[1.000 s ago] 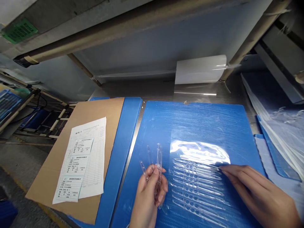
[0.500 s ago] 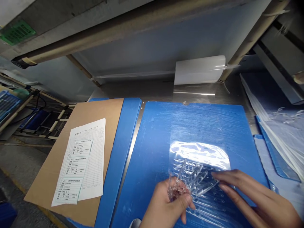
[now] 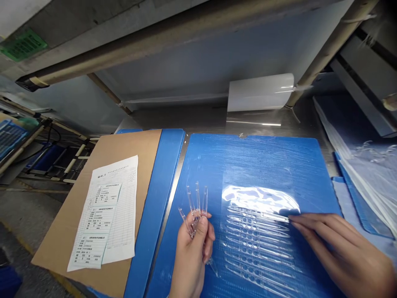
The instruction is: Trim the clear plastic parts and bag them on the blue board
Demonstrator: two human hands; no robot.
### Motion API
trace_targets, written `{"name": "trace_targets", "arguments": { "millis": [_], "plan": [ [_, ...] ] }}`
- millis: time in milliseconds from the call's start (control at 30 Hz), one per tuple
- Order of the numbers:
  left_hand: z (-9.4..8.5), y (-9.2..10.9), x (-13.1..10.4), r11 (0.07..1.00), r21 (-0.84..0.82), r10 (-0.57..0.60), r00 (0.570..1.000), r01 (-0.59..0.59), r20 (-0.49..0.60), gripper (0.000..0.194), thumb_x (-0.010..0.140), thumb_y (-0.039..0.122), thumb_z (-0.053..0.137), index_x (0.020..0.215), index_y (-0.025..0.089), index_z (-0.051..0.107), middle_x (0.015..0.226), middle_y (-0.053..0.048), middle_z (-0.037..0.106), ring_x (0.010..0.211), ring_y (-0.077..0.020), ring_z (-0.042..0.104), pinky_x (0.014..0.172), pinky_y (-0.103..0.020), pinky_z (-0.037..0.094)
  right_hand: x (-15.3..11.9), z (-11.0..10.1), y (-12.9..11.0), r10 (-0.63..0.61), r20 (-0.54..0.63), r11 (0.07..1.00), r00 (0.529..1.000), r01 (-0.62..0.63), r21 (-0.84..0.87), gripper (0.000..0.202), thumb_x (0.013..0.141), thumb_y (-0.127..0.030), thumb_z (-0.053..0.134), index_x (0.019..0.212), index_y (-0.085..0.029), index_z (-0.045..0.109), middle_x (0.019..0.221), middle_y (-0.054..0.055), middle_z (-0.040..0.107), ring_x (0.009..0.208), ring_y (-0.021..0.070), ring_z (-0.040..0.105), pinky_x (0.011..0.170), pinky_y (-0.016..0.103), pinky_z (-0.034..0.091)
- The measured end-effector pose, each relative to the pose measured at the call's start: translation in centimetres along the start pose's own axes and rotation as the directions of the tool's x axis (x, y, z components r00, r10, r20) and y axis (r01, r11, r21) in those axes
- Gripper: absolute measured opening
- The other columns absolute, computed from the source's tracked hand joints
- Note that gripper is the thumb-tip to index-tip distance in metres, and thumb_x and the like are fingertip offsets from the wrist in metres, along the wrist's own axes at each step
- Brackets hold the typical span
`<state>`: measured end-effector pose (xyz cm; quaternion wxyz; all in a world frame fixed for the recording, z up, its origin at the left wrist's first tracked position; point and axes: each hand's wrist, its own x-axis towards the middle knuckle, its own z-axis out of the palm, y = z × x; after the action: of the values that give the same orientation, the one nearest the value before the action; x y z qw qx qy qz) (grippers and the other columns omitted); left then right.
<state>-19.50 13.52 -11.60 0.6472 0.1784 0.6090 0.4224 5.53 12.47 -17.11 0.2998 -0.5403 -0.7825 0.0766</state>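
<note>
My left hand (image 3: 194,252) is closed around several thin clear plastic pieces (image 3: 197,198), whose pointed ends fan out above and below the fingers. My right hand (image 3: 344,242) pinches the right end of one clear plastic piece (image 3: 273,216) between thumb and fingertips. That piece lies near the top of a row of similar long clear pieces (image 3: 260,254), set side by side with round shapes along their middles. Under the row is a transparent film (image 3: 260,165), glossy with a bright reflection, spread over a blue board (image 3: 204,165).
A roll of clear film (image 3: 260,92) hangs at the back. On the left, cardboard (image 3: 124,281) carries paper sheets (image 3: 120,231) over another blue board (image 3: 169,145). At the right, plastic bags (image 3: 369,174) hold clear pieces. A pipe (image 3: 155,49) crosses overhead.
My left hand has moved left, off the row, carrying its bunch of clear pieces. My right hand has shifted slightly up and now holds one piece against the top of the row.
</note>
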Motion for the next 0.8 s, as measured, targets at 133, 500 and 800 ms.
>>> {"name": "trace_targets", "arguments": {
  "millis": [133,500,800],
  "plan": [
    [0.0,0.1,-0.2,0.998,0.001,-0.055,0.996,0.055,0.075,0.024,0.083,0.039,0.062,0.09,0.017,0.053,0.06,0.005,0.053,0.042,-0.0017,0.024,0.041,-0.017,0.017,0.6,0.6,0.2,-0.025,0.003,0.998,1.0,0.025,-0.057,0.022,0.095,-0.031,0.045,0.094,-0.017,0.062,0.086,0.006,0.061,0.08,0.0191,0.059,0.074,0.034,0.045],
    [0.2,-0.3,0.1,0.915,0.388,-0.217,0.942,0.106,0.255,0.027,0.08,0.043,0.06,0.077,0.017,0.055,0.048,0.007,0.047,0.035,-0.004,0.033,0.04,-0.019,0.023,0.7,0.1,-0.3,-0.033,0.034,0.999,0.999,0.034,-0.022,0.03,0.094,-0.034,0.045,0.115,-0.017,0.057,0.101,0.009,0.063,0.09,0.024,0.06,0.079,0.039,0.047],
    [0.9,-0.3,0.0,0.847,0.527,-0.289,0.898,0.078,0.332,0.033,0.081,0.044,0.055,0.086,0.012,0.058,0.061,0.002,0.055,0.043,-0.0066,0.042,0.051,-0.023,0.035,0.1,-1.1,-1.1,-0.099,0.222,0.978,0.97,0.054,0.201,0.024,0.093,-0.027,0.047,0.113,-0.023,0.059,0.099,0.001,0.066,0.091,0.0168,0.064,0.084,0.026,0.051]
  ]
}}
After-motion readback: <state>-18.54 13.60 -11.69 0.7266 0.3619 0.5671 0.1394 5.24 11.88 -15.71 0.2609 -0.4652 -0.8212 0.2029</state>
